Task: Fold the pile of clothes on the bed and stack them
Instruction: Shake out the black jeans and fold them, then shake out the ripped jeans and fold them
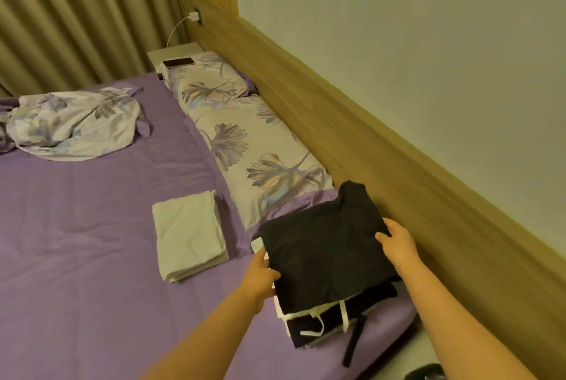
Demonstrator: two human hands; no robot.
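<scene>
Two hands pinching a folded black garment (324, 254), left grip (260, 275), right grip (398, 241), atop dark stack (330, 327)

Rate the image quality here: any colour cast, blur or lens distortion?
Head view: warm yellowish cast on the wall; wide-angle bending of the headboard; soft throughout, the black garment losing fold detail in the dark; both hands, left hand and right hand, readable.

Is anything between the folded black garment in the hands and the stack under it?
Nothing visible. The left hand and right hand hold the black garment by its sides directly over the dark stack; the white folded pile lies apart, to the left.
</scene>
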